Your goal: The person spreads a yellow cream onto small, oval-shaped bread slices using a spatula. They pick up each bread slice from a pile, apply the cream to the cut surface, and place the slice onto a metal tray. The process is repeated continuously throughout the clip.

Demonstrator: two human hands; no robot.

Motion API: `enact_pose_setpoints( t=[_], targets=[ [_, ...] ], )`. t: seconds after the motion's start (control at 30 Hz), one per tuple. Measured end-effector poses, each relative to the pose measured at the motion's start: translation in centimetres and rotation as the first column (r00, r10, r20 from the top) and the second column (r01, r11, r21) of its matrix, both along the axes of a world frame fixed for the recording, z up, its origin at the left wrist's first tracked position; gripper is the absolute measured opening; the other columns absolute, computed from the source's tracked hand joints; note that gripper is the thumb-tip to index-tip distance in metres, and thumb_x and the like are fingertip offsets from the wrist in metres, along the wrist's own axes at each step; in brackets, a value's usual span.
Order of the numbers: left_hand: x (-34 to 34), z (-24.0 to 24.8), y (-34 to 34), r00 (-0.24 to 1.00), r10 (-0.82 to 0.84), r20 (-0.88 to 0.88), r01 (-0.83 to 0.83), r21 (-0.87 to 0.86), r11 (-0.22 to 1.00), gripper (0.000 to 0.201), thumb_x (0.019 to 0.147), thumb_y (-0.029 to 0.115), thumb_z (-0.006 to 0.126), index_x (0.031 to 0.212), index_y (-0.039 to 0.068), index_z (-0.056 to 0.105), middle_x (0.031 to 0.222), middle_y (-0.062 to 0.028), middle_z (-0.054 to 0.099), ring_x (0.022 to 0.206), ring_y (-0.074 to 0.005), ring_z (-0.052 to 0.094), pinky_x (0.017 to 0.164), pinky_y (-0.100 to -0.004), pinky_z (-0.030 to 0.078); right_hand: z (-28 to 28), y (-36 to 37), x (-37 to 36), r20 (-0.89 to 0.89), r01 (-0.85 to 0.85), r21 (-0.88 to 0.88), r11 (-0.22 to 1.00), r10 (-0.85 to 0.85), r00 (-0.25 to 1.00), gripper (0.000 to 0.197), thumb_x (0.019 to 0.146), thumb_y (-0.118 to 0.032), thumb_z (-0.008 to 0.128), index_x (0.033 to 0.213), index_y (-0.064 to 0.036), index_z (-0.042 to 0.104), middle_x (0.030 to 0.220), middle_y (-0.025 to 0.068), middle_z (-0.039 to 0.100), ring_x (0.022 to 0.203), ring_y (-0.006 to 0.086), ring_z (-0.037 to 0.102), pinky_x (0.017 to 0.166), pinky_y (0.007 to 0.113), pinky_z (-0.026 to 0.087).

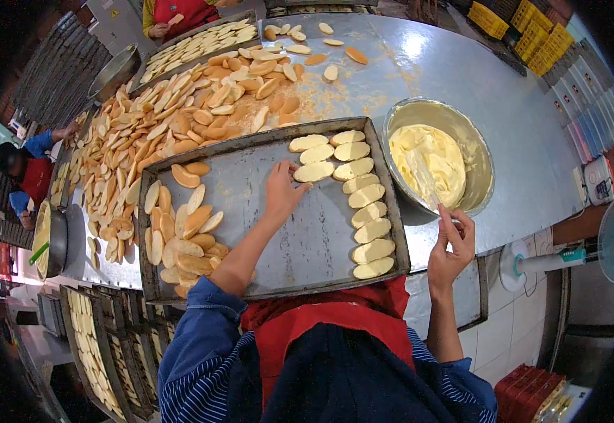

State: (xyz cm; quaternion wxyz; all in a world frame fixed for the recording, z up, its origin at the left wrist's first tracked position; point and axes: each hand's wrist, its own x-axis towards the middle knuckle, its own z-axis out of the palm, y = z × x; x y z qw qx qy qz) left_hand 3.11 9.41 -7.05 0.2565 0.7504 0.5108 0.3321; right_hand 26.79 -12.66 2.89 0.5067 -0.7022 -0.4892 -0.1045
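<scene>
In the tray, my left hand (283,189) has its thumb and fingers at the left end of a cream-coated bread slice (314,172). That slice lies below two others in a short second row. My right hand (452,243) is closed on the end of a cream-smeared spreading knife (430,194), its blade down in pale yellow cream (428,156). A steel bowl (488,185) holds the cream, just right of the tray. Coated slices (373,230) line the right side of the dark metal tray (286,243). Plain oval slices (193,247) lie piled at its left.
A big heap of bread slices (180,116) covers the metal table (518,127) beyond the tray. Behind it stands a filled tray (201,46). Co-workers (35,180) in red aprons stand left and at the far side. A rack of trays (95,352) is lower left; a fan (613,240) is right.
</scene>
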Motion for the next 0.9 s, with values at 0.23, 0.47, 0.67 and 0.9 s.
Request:
enact_pose_setpoints(
  t=[0.23,0.47,0.67,0.9],
  targets=[
    [-0.1,-0.3,0.0,1.000,0.001,0.026,-0.001,0.002,1.000,0.040,0.063,0.007,0.084,0.092,0.000,0.058,0.090,-0.0128,0.061,0.078,-0.0250,0.061,0.069,-0.0353,0.053,0.0,0.1,0.1,0.002,0.002,0.019,1.000,-0.002,1.000,0.042,0.079,0.013,0.062,0.111,-0.0118,0.073,0.096,0.0065,0.061,0.084,0.0176,0.057,0.069,0.029,0.046],
    [-0.7,-0.7,0.4,0.994,-0.012,0.105,0.020,-0.073,0.997,0.033,0.067,0.006,0.081,0.093,-0.001,0.063,0.087,-0.0128,0.065,0.071,-0.0213,0.064,0.067,-0.0317,0.055,0.1,0.1,0.5,-0.019,0.018,0.015,1.000,-0.018,1.000,0.041,0.080,0.013,0.062,0.111,-0.0117,0.073,0.097,0.0053,0.060,0.079,0.0141,0.054,0.065,0.026,0.045],
    [-5.5,0.3,2.4,0.995,0.097,-0.033,-0.092,0.127,0.988,0.023,0.079,0.017,0.073,0.092,0.001,0.065,0.085,-0.0152,0.065,0.072,-0.0296,0.063,0.067,-0.0399,0.051,0.8,0.0,2.4,0.058,0.069,0.021,0.997,-0.070,0.996,0.041,0.083,0.011,0.061,0.114,-0.0132,0.072,0.100,0.0058,0.060,0.082,0.0141,0.056,0.068,0.026,0.047],
    [-18.2,1.1,5.2,0.765,0.541,-0.350,-0.352,0.476,0.806,0.022,0.083,0.017,0.064,0.098,0.002,0.060,0.093,-0.0168,0.062,0.097,-0.0363,0.057,0.076,-0.0465,0.049,1.0,-0.9,8.5,0.170,0.198,-0.133,0.971,-0.174,0.970,0.038,0.086,0.005,0.061,0.116,-0.0166,0.071,0.101,0.0067,0.061,0.082,0.0176,0.060,0.069,0.030,0.049]
  ],
)
